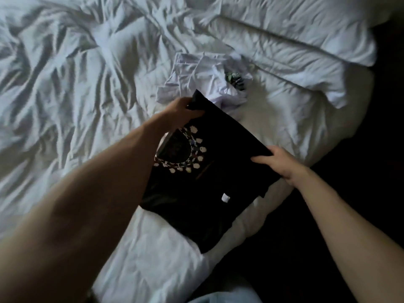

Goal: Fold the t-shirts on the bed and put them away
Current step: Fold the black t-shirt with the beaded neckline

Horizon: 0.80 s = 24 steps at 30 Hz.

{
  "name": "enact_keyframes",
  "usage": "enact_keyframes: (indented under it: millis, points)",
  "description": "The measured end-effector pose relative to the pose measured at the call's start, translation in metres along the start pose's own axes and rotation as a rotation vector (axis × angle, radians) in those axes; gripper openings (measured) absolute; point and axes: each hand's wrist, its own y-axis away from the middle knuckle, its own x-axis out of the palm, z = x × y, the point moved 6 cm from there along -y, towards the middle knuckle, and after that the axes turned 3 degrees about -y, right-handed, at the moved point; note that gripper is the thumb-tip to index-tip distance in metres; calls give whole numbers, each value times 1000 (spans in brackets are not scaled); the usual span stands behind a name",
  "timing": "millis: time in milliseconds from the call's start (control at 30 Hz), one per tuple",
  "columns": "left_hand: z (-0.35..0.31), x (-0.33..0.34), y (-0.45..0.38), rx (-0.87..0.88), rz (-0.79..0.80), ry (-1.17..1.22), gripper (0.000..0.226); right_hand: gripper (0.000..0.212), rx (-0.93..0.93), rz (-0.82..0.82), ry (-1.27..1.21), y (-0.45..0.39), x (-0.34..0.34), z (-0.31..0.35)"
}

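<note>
A black t-shirt [220, 171] with a ring of white printed shapes lies partly folded near the bed's right edge. A small white tag shows on it. My left hand [181, 112] grips its far corner, fingers curled round the cloth. My right hand [277, 162] pinches the right corner of the same upper fold. Just beyond the black shirt lies a crumpled white t-shirt [196, 77] with a dark green print, untouched.
The bed [65, 95] is covered by a rumpled white duvet. White pillows [295, 40] lie at the upper right. Dark floor runs along the right side and the bottom right. Light blue cloth shows at the bottom edge.
</note>
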Motion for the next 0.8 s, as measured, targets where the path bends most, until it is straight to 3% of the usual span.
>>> enact_keyframes:
  millis: [200,333,467,567,800]
  points:
    - [-21,-38,67,108,22,88,30,24,-92,-135,42,94,32,38]
    - [-15,-52,134,132,121,57,20,22,-102,-144,70,162,71,37]
    - [15,-75,194,110,231,-8,7,21,-87,-66,101,207,126,18]
    - [46,-93,237,47,244,-42,33,20,-98,12,120,232,178,6]
    - [143,-115,327,-129,336,-160,51,18,-77,304,148,278,296,-19]
